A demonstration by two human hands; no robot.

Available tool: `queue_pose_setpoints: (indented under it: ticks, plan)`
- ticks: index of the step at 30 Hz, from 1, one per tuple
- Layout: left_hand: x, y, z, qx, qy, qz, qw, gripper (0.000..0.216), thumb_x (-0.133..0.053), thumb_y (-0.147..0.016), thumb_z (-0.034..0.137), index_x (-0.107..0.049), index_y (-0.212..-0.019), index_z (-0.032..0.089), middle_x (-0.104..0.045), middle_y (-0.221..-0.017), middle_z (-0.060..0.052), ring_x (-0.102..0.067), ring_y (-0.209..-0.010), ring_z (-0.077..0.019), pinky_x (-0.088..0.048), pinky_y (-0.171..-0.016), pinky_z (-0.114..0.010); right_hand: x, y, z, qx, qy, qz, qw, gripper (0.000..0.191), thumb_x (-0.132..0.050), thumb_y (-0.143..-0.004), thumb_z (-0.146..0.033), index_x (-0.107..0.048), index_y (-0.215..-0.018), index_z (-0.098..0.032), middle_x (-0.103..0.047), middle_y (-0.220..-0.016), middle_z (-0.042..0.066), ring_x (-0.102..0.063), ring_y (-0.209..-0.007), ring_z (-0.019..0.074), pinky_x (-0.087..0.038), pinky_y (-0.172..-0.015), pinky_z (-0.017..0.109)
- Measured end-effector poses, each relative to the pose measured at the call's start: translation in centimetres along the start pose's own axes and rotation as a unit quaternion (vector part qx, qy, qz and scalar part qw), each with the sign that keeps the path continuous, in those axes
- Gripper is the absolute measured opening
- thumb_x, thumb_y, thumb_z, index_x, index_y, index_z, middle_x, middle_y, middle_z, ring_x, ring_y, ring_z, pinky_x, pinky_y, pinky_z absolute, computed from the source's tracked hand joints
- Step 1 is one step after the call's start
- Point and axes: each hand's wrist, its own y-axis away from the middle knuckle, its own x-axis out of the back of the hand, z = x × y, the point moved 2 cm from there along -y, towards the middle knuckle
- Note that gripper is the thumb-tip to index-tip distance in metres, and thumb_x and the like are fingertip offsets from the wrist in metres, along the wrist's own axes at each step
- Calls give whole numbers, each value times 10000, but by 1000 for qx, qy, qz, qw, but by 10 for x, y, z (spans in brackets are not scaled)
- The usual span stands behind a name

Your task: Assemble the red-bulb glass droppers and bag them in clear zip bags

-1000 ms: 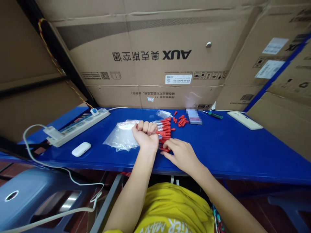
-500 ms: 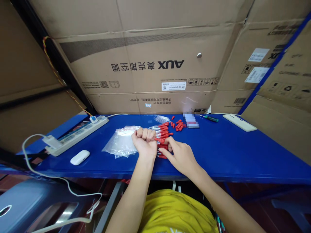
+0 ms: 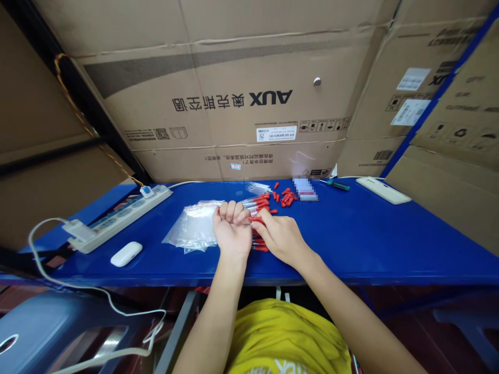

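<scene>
A dropper's red rubber bulb point(image 3: 255, 219) sits between my two hands, above the blue table. My left hand point(image 3: 234, 226) is palm up with its fingers curled closed at the bulb's left end; the glass part is hidden in that hand. My right hand point(image 3: 283, 234) pinches the red bulb from the right with thumb and forefinger. Under and behind the hands lies a row of droppers point(image 3: 260, 199) with red bulbs pointing right, partly covered. Loose red bulbs point(image 3: 287, 197) are heaped just beyond, beside thin clear glass tubes point(image 3: 258, 188).
Clear plastic bags point(image 3: 195, 226) lie left of my left hand. Farther left are a white earphone case point(image 3: 126, 254) and a power strip point(image 3: 120, 218) with a cable. A blurred-out phone point(image 3: 306, 188), a green-handled screwdriver point(image 3: 338, 185) and a white phone point(image 3: 383, 190) lie along the back. Cardboard walls point(image 3: 234, 62) enclose the table.
My right hand has moved slightly up and left, closing its fingers on the red bulb. My left fingers have loosened a little from a tight fist. The view has shifted slightly.
</scene>
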Motion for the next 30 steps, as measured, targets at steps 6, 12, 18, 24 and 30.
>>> queue_pose_setpoints:
  ticks: [6, 12, 18, 24, 30]
  plan:
    - [-5, -1, 5, -37, 0, -30, 999, 439, -260, -1138, 211, -170, -709, 213, -203, -654, 39, -225, -558, -125, -305, -505, -215, 1, 0, 4, 18, -30, 27, 999, 288, -342, -1150, -342, -575, -1043, -211, -765, -814, 56, -714, -693, 217, -272, -610, 304]
    - [3, -4, 9, -25, 10, -17, 999, 425, -200, -1143, 163, -193, -721, 217, -183, -621, 55, -149, -515, -115, -228, -452, -224, -4, 1, -6, 26, -162, 43, 986, 277, -338, -1141, -327, -505, -939, -239, -664, -724, 6, -631, -626, 181, -349, -633, 275]
    - [7, -5, 11, -19, 11, 23, 999, 442, -171, -1147, 150, -123, -713, 221, -83, -598, 64, -32, -504, -127, -165, -404, -246, -12, 2, -20, 28, -241, 75, 967, 250, -362, -1119, -325, -415, -883, -264, -592, -696, -12, -586, -598, 171, -376, -614, 273]
    - [9, -5, 9, -13, 5, 14, 1000, 461, -176, -1121, 118, -122, -673, 213, -42, -605, 59, -6, -508, -133, -143, -408, -265, -17, 5, -22, 23, -192, 97, 976, 226, -348, -1106, -300, -395, -887, -269, -592, -678, -1, -586, -580, 188, -375, -597, 290]
    - [6, -4, 7, -11, 24, 17, 1000, 453, -153, -1121, 120, -103, -683, 221, -51, -583, 59, -13, -493, -130, -146, -407, -265, -17, 7, -21, 24, -167, 96, 981, 229, -325, -1116, -310, -401, -905, -266, -627, -691, 15, -617, -601, 195, -397, -600, 285]
